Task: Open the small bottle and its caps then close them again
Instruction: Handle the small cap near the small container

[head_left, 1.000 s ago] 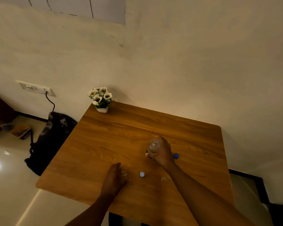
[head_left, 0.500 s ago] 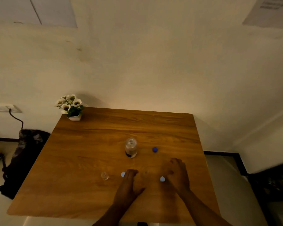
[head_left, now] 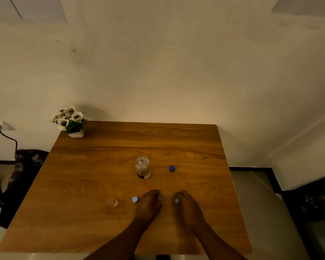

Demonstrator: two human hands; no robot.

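Note:
The small clear glass bottle [head_left: 142, 167] stands upright and uncapped in the middle of the wooden table [head_left: 94, 181]. A dark blue cap [head_left: 172, 168] lies to its right. Nearer me, a pale blue cap [head_left: 134, 199] and a small clear cap [head_left: 112, 202] lie left of my left hand [head_left: 149, 203]. That hand rests on the table with its fingers curled down; what is under its fingertips is hidden. My right hand [head_left: 187, 206] is just beside it, its fingertips closed on another pale cap [head_left: 177, 200].
A small pot of white flowers [head_left: 71, 121] stands at the table's far left corner against the wall. A dark bag [head_left: 21, 177] sits on the floor to the left, under a wall socket with a cable. The table's right edge drops to the floor.
My right hand let go of the bottle and came back to the near side, closing on the pale cap. My left hand shifted right, away from the clear cap. The camera view turned to the right.

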